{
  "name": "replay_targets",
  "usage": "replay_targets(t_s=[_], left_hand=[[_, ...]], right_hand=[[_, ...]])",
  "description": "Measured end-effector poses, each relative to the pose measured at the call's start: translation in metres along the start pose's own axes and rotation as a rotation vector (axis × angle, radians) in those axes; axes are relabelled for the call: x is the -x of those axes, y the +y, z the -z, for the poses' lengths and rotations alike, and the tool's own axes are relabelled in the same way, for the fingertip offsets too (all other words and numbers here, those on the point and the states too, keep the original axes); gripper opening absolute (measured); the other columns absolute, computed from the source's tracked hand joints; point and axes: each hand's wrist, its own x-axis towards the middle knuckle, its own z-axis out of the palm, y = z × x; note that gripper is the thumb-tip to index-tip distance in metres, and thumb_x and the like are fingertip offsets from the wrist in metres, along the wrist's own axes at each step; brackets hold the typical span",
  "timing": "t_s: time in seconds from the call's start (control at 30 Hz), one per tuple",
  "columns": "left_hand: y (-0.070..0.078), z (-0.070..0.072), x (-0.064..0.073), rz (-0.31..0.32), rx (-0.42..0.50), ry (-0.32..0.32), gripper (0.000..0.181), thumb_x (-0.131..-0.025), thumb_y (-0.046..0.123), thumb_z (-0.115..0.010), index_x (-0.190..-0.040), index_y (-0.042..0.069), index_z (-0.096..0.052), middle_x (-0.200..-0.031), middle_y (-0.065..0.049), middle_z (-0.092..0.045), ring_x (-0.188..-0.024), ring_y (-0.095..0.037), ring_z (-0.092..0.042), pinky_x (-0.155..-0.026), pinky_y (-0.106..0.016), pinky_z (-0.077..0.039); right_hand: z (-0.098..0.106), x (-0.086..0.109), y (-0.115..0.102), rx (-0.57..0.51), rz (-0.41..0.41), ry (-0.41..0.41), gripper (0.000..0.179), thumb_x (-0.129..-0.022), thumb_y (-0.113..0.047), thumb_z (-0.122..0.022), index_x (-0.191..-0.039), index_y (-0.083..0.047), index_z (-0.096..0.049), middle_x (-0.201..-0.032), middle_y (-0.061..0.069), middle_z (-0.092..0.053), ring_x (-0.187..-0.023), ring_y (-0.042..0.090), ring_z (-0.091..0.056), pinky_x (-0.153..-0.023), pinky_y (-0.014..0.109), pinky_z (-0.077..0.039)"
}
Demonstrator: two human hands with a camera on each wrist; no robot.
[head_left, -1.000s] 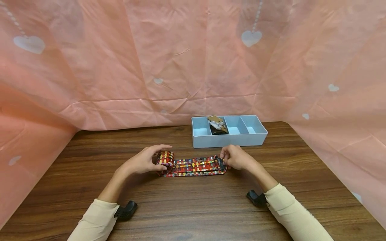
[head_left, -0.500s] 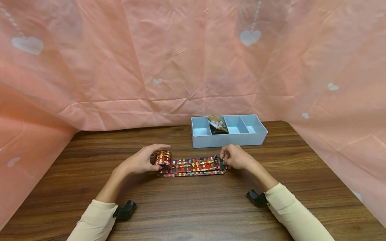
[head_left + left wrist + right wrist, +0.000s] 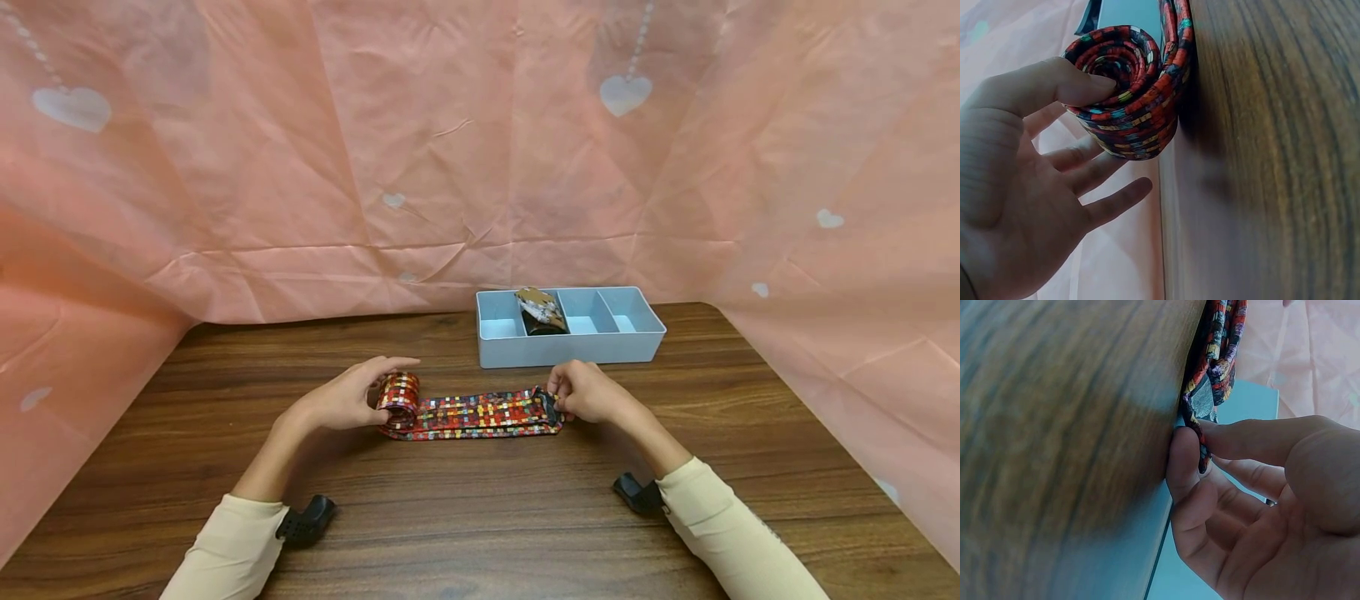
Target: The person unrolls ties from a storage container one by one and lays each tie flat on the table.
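A red, yellow and black patterned necktie (image 3: 487, 412) lies stretched across the table, its left part wound into a roll (image 3: 399, 396). My left hand (image 3: 347, 400) holds the roll. In the left wrist view the thumb presses at the coil's spiral end, some fingers reach behind it, and the little finger stands away. At the other end, my right hand (image 3: 591, 392) pinches the necktie's tip between thumb and index finger. In the right wrist view, dark lining (image 3: 1202, 397) shows beside the pinched tip (image 3: 1204, 456).
Behind the necktie stands a light blue divided box (image 3: 570, 350). One compartment holds a brown and white patterned rolled fabric piece (image 3: 540, 310), black below. A pink curtain with hearts (image 3: 450, 167) surrounds the brown wooden table (image 3: 480, 517) at the back and sides.
My left hand and the roll have moved slightly left, and the flat stretch of necktie between the hands has grown longer. The right hand has stayed in place, pinching the tip.
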Motion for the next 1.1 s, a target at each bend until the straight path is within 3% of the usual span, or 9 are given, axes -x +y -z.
replay_targets(t_s=[0.27,0.5,0.83,1.1], left_hand=[[-0.0033,0.0033,0.0035,-0.011,0.008,0.002,0.082,-0.073,-0.007,-0.076,-0.150,0.001,-0.048,-0.137,-0.024,-0.059,-0.126,-0.039,-0.056,-0.106,-0.058,-0.045],[-0.0059,0.0044,0.0044,0.005,0.084,-0.030,0.080,-0.075,-0.009,-0.077,-0.149,-0.001,-0.047,-0.141,-0.027,-0.056,-0.126,-0.037,-0.057,-0.105,-0.055,-0.048],[-0.0060,0.0023,0.0035,0.038,0.007,-0.011,0.053,-0.086,0.014,-0.083,-0.133,0.003,-0.064,-0.121,-0.011,-0.066,-0.110,-0.026,-0.061,-0.096,-0.050,-0.051],[-0.0088,0.0003,0.0047,0.017,0.011,0.016,0.045,-0.087,0.017,-0.084,-0.127,0.006,-0.066,-0.119,-0.008,-0.068,-0.110,-0.025,-0.062,-0.096,-0.052,-0.051]], right_hand=[[0.0000,-0.0005,-0.0002,0.013,-0.012,-0.006,0.018,-0.087,0.015,-0.061,-0.091,-0.001,-0.067,-0.066,0.002,-0.063,-0.056,0.015,-0.064,-0.064,0.030,-0.053],[0.0004,-0.0005,-0.0003,0.027,-0.017,-0.014,0.015,-0.086,0.011,-0.068,-0.090,-0.003,-0.067,-0.066,0.001,-0.063,-0.056,0.015,-0.063,-0.068,0.032,-0.052],[0.0011,-0.0001,-0.0015,0.014,-0.020,-0.014,0.015,-0.086,0.012,-0.068,-0.091,-0.002,-0.066,-0.066,0.001,-0.064,-0.056,0.014,-0.062,-0.067,0.031,-0.052],[0.0009,0.0003,-0.0014,0.015,-0.026,-0.021,0.015,-0.086,0.011,-0.068,-0.090,-0.003,-0.066,-0.066,0.002,-0.063,-0.056,0.014,-0.061,-0.067,0.031,-0.050]])
